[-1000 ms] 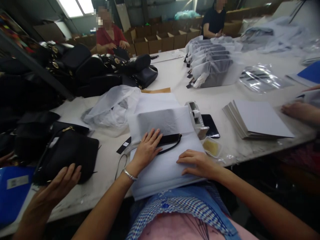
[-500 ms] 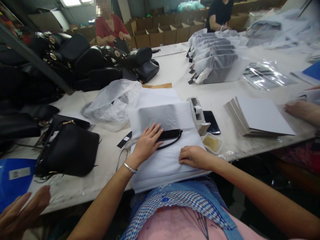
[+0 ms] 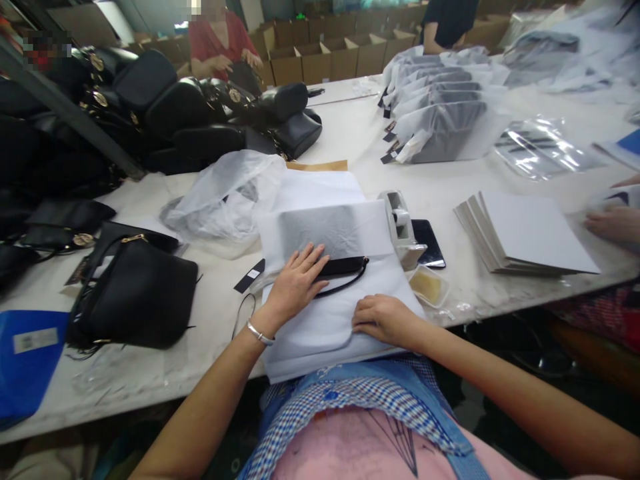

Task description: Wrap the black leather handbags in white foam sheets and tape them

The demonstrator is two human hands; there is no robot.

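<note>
In front of me a black bag (image 3: 341, 267) lies partly under thin white wrapping paper (image 3: 374, 230), its dark body showing through. A narrow black strip and a thin strap remain uncovered. My left hand (image 3: 295, 280) rests flat over the bag and paper, fingers stretched. Just right of it, my right hand (image 3: 383, 319) has its fingers closed at a loose edge of a white paper sheet (image 3: 310, 337), which curls up slightly there. A black tag (image 3: 249, 276) sticks out at the left of the bag.
To the left are a black handbag (image 3: 145, 293), a blue folder (image 3: 30, 360) and piled black bags (image 3: 200, 127). On the right stand a tape dispenser (image 3: 401, 230), a phone (image 3: 427, 243), a small dish (image 3: 427, 287) and stacked grey boards (image 3: 535, 233). A co-worker's hand (image 3: 613, 223) is far right.
My right hand has shifted slightly left, and the sheet edge beside it now curls up. My left hand stays put. Another person's hand at the lower left has gone from view.
</note>
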